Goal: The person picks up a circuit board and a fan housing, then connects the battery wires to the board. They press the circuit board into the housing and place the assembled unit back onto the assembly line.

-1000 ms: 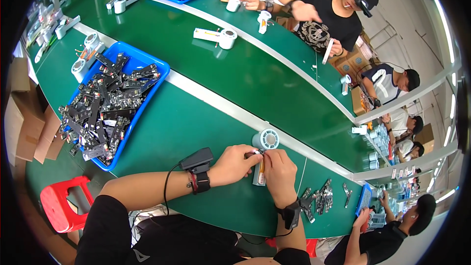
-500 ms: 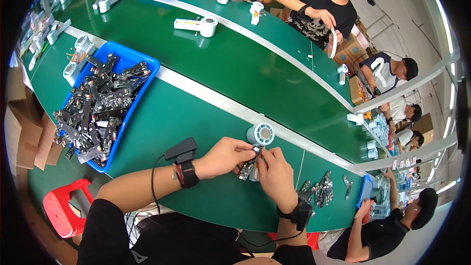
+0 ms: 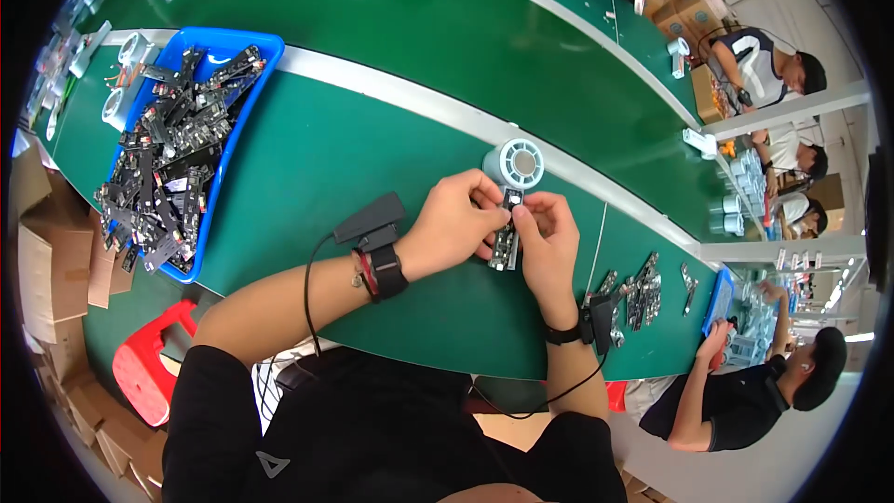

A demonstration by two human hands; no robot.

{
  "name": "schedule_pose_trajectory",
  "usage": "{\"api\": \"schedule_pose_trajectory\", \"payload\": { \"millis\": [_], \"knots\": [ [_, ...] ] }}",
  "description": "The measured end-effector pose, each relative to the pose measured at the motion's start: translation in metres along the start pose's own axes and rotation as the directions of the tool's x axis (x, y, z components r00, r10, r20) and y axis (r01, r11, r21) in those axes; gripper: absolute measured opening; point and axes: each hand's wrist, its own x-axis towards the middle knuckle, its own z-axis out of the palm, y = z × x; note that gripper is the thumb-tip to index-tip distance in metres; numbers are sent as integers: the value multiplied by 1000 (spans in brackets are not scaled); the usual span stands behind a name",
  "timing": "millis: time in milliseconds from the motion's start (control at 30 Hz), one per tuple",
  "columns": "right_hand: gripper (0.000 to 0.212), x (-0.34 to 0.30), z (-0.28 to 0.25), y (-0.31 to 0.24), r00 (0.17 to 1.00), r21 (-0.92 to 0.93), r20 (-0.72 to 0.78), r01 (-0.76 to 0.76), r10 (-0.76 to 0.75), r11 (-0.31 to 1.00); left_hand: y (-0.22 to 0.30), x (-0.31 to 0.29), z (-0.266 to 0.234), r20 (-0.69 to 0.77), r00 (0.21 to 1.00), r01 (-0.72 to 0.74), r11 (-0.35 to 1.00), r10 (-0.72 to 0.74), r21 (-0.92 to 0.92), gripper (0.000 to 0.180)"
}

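Note:
A pale blue round fan-like housing with a slotted rim and a grey centre rests on the green table in front of me. A narrow black circuit board extends from it toward me, over what looks like its handle. My left hand pinches the board's upper left edge between thumb and fingers. From the other side, my right hand presses thumb and fingers on the same board, close to the round head. Fingers cover part of the board and most of the handle.
A blue tray heaped with circuit boards stands at left. More loose boards lie right of my hands. A metal rail crosses the table. A red stool is at lower left; a co-worker sits at right.
The whole view has shifted, so the table and tray sit higher in the picture. Both hands stay on the circuit board, with their fingers slightly repositioned near the round head.

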Motion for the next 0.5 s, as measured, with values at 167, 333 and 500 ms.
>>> {"api": "schedule_pose_trajectory", "payload": {
  "millis": [167, 333, 500],
  "knots": [
    [18, 9, 2, -8, 998, -8, -10, -69, 69, 998, 17, -1, -7, 57, 990, 122, 982, -131, 143, 20],
    [15, 16, 2, -12, 993, 2, 2, -115, 115, 993, 7, 2, -3, 104, 975, 186, 979, -195, 88, 17],
    [14, 2, -8, -20, 998, -132, -27, -59, 56, 990, -13, -21, 13, 69, 987, 157, 974, -148, -165, 15]
  ]
}}
